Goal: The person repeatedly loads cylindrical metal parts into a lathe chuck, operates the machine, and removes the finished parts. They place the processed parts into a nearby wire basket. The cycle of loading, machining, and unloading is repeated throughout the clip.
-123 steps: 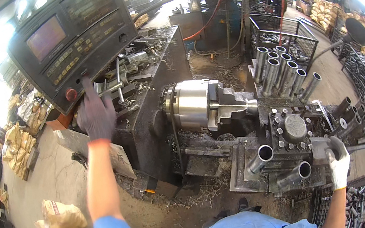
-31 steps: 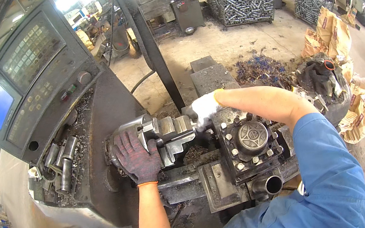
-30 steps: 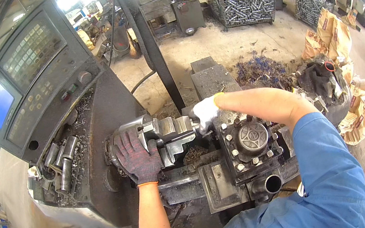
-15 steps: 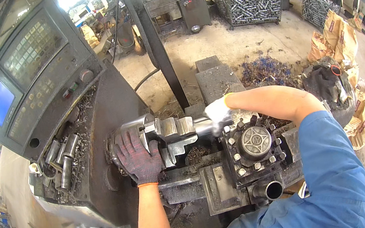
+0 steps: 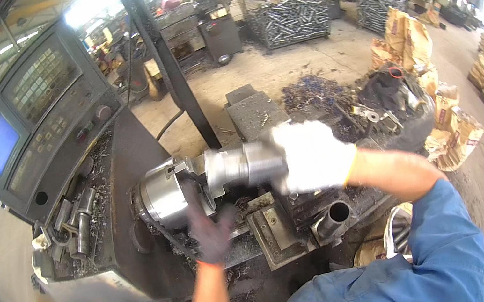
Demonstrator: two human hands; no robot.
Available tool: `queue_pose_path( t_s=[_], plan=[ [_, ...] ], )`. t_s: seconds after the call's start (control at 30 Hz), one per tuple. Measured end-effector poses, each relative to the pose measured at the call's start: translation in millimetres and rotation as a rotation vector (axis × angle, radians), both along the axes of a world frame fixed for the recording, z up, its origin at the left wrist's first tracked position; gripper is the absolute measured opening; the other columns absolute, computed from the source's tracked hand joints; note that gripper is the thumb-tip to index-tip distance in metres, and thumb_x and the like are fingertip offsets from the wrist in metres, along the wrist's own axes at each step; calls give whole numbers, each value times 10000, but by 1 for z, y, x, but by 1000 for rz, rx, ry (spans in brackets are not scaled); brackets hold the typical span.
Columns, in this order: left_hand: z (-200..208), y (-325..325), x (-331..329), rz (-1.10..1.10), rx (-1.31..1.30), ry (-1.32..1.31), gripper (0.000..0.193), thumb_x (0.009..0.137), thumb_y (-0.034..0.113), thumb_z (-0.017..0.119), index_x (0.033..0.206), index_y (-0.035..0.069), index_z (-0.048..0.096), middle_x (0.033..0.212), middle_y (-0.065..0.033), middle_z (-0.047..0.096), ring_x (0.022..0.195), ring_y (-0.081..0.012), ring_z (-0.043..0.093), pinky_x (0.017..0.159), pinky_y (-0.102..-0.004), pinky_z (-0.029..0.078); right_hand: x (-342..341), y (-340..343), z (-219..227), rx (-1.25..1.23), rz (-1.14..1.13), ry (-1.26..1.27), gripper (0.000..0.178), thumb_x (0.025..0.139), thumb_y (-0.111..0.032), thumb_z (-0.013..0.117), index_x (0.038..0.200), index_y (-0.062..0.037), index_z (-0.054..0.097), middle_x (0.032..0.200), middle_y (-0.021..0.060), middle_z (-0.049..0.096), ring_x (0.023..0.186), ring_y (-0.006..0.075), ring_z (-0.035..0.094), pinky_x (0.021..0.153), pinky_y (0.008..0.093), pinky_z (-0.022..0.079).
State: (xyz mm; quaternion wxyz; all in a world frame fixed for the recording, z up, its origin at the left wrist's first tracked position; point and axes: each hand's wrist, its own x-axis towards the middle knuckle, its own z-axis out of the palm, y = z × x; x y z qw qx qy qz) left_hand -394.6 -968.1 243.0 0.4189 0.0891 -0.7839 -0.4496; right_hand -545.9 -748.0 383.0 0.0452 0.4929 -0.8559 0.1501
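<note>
My right hand (image 5: 314,154), in a white glove, is closed around one end of a stepped metal cylinder (image 5: 235,165). The cylinder lies roughly level and is smeared by motion; its left end is close to the jaws of the lathe chuck (image 5: 162,194), and I cannot tell whether they touch. In a dark glove with an orange cuff, my left hand (image 5: 209,231) is in front of the chuck, blurred, with thumb and fingers apart and nothing visible in it. The white glove and forearm hide most of the tool turret.
The control panel (image 5: 31,110) rises at the left, above a ledge with loose metal parts (image 5: 81,228) and shavings. A dark post (image 5: 166,67) stands behind the chuck. A tool-holder tube (image 5: 334,215) sticks up near my body. Wire bins (image 5: 290,23) of metal parts stand farther back.
My right hand has come nearer and slightly right, bringing the metal cylinder out from the chuck jaws. My left hand has moved off the chuck's face toward me. The view has shifted.
</note>
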Motion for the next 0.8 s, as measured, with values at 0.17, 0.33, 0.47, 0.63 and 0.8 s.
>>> queue_pose_path(
  t_s=[0.17, 0.33, 0.47, 0.63, 0.8],
  plan=[
    [-71, 105, 65, -267, 1059, 75, 635, 984, 235, 741, 1509, 21, 457, 1367, -129, 632, 1259, -297, 620, 1094, -464, 500, 118, 19, -101, 36, 43, -319, 930, 719, -401, 849, 1499, -57, 479, 1375, 238, 599, 1030, 413, 734, 872, 525, 601],
    [-116, 111, 72, -272, 1353, -193, 412, 982, 141, 733, 1356, 41, 591, 1217, -102, 678, 1163, -273, 660, 1031, -460, 547, 120, 55, -211, 393, -211, -935, 822, 765, -506, 867, 1363, 2, 623, 1012, 230, 758, 869, 317, 769, 747, 457, 595],
    [-136, 113, 73, -409, 1541, -189, 404, 1014, 283, 699, 1333, 46, 625, 1262, -125, 683, 1184, -285, 658, 1068, -484, 525, 116, 79, -259, 176, -321, -1076, 551, 798, -514, 842, 758, 24, 733, 642, 173, 673, 615, 278, 692, 614, 451, 541],
    [-159, 95, 97, -484, 1865, -33, 531, 1022, 546, 638, 1279, 81, 648, 1298, -159, 685, 1198, -320, 656, 1037, -525, 534, 108, 253, -262, 190, -295, -968, 748, 737, -403, 875, 1285, 63, 671, 904, 141, 772, 770, 210, 717, 723, 376, 600],
    [-148, 81, 109, -546, 1941, 50, 597, 1068, 595, 521, 1315, 69, 656, 1073, -198, 768, 936, -383, 759, 822, -524, 637, 119, 391, -249, 508, -782, -976, 613, 776, -355, 841, 1271, -12, 727, 1026, 185, 803, 922, 317, 785, 827, 430, 618]
  ],
)
